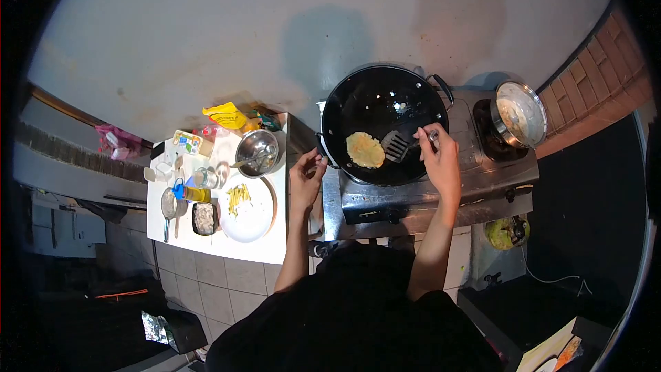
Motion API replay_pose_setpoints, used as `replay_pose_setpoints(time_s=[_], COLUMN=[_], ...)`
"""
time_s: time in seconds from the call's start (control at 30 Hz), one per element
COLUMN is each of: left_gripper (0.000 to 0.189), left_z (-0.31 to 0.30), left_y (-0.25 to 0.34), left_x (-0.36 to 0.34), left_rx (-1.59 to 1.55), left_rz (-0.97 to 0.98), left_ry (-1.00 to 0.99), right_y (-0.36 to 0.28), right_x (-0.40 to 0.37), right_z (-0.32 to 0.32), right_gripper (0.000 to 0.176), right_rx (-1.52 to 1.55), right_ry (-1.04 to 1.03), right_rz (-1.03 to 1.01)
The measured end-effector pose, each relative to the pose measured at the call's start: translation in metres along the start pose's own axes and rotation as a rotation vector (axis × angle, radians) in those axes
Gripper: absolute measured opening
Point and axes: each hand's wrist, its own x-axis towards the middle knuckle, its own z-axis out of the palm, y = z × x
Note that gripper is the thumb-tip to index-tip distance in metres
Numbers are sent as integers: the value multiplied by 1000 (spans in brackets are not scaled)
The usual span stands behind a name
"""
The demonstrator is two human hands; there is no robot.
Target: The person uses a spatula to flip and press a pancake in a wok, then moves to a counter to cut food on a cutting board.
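A black wok [375,93] sits on the stove, with a round, pale yellow pancake [365,150] lying in its lower left part. My right hand [439,160] is closed round the handle of a slotted spatula [396,146]. The spatula's dark head rests inside the wok, just right of the pancake. At the wok's left side, my left hand [308,173] has its fingers closed at the loop handle [323,151]. Part of that handle is hidden by the fingertips.
Right of the wok, a metal pot [520,116] with whitish contents stands on another burner. On the white table [279,251] at left are a plate [251,224] with yellow strips, a steel bowl [256,145], an oil bottle [196,194] and a yellow bag [226,116]. A wall rises behind.
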Motion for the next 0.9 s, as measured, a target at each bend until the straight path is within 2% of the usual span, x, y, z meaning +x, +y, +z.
replay_pose_setpoints(time_s=[0.2, 0.37, 0.77, 0.9], left_gripper=[36, 38, 36, 34], left_z=[-1, -1, -2, -2], left_y=[7, 3, 17, 25], left_x=[-2, 3, 5, 4], left_rx=[39, 1, 31, 70], left_rz=[-9, -30, -44, -90], left_ry=[9, 8, 19, 16], right_y=[-15, -17, -28, -34], right_x=[-8, -11, -17, -12], right_z=[-5, -7, -9, -12], right_gripper=[16, 14, 11, 11], right_rx=[-53, 112, 106, 137], right_ry=[31, 160, 170, 144], right_rz=[28, 32, -114, -83])
